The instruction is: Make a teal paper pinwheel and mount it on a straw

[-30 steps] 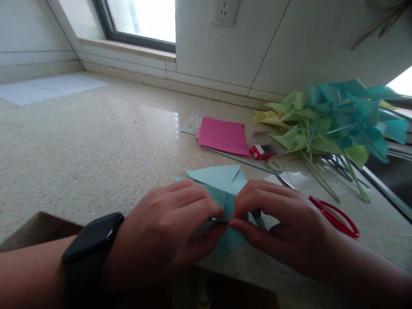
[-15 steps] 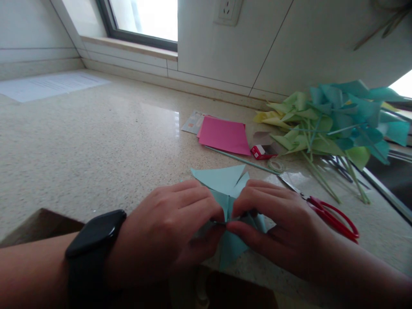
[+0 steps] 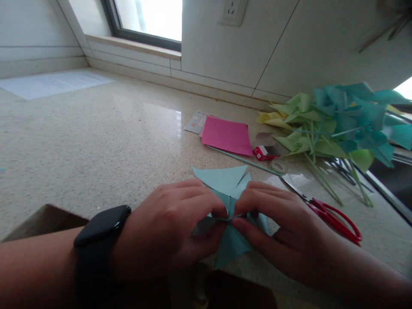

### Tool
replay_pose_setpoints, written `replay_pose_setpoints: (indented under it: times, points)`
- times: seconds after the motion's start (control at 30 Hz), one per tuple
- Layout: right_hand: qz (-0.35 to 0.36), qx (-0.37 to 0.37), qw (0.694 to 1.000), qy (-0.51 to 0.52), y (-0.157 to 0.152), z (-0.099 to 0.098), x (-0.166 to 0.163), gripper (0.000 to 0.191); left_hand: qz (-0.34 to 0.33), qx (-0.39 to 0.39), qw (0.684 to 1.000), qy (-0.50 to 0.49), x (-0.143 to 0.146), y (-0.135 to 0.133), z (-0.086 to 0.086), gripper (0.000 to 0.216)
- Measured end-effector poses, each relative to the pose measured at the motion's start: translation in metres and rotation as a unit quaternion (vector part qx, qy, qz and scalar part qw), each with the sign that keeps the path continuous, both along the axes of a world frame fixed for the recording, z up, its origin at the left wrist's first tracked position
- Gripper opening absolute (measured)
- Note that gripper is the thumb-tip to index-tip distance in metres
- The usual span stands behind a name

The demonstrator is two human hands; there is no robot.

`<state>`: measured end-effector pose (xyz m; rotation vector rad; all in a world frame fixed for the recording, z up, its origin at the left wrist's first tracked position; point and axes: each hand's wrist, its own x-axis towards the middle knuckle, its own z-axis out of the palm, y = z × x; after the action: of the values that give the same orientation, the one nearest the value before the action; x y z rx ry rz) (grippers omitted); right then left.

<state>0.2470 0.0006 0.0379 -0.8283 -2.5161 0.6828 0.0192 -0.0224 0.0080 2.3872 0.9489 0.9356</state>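
Observation:
A light blue sheet of paper (image 3: 222,177), cut in from its corners, lies near the counter's front edge. My left hand (image 3: 180,223) pinches it from the left, thumb and index finger close to its centre. From the right, my right hand (image 3: 280,223) pinches the same paper, its fingertips nearly meeting those of the left. A thin edge shows between the two pinches; the fingers hide much of the middle. Red-handled scissors (image 3: 334,219) lie just beyond my right hand, blades pointing to the upper left.
Pink paper squares (image 3: 227,135) are stacked behind the hands. A thin pale stick (image 3: 238,158), a small red box (image 3: 264,153) and a tape roll (image 3: 278,166) lie nearby. Green and blue paper pinwheels (image 3: 341,120) are heaped at right, beside the sink (image 3: 399,174). A printed sheet (image 3: 54,83) is far left.
The whole view has shifted slightly. Both hands keep their pinch near the paper's centre, with the fingertips a little changed in position.

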Motion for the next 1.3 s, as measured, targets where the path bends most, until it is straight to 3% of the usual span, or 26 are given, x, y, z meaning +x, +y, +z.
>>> replay_pose_setpoints:
  times: [0.4,0.57,1.3]
  points:
    - [-0.037,0.013,0.999,0.031,0.001,-0.006,0.003,0.006,0.043,-0.046,0.998,-0.029,0.0,0.003,0.002,0.018]
    - [-0.035,0.004,0.999,0.037,0.002,-0.008,0.001,0.008,0.031,-0.038,0.998,-0.029,-0.001,0.003,0.001,0.027]
    - [-0.09,0.027,0.995,0.037,0.0,-0.005,-0.001,0.007,0.041,-0.07,0.994,-0.076,-0.001,0.004,0.0,0.021]
